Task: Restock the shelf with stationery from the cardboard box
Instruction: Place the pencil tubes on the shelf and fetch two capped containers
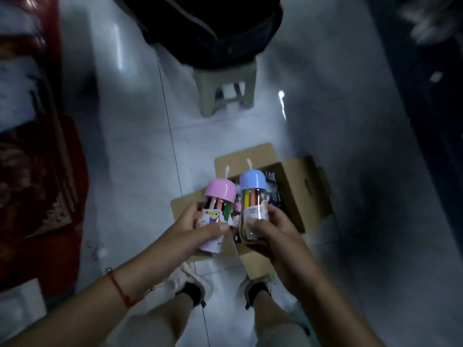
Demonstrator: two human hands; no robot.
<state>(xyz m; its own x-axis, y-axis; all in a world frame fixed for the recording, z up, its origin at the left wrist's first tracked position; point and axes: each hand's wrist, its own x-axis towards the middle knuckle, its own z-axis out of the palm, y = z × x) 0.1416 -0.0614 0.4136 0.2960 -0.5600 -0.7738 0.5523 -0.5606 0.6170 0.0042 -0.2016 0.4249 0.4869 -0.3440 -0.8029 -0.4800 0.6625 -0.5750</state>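
Two jars up, one per hand, both held over the open cardboard box (295, 196) at frame centre. Your left hand (193, 231) comes in from 7 o'clock, forearm angled up toward centre, red string bracelet (120, 289) on the wrist. Fingers wrap the far side of the pink-capped jar (215, 209), thumb pressed across its printed label; firm grip, hand closed around the body. Your right hand (270, 234) comes in from 5 o'clock, palm cupping the base of the blue-capped jar (253, 204), thumb across the front, fingers curled round the right side. Both jars stand roughly upright, caps pointing to 12 o'clock, each with a white loop on top, coloured pens visible through the clear walls. Jars sit side by side, just apart. Box lies on the tiled floor (125, 171) with flaps spread, more dark packs inside at 1 o'clock of the blue cap; contents blurred. Your shoes (190, 284) sit at 6 o'clock, just below the box. A plastic stool (225, 88) stands at 12 o'clock. Red shelving (37, 171) runs along 9 o'clock, blurred.
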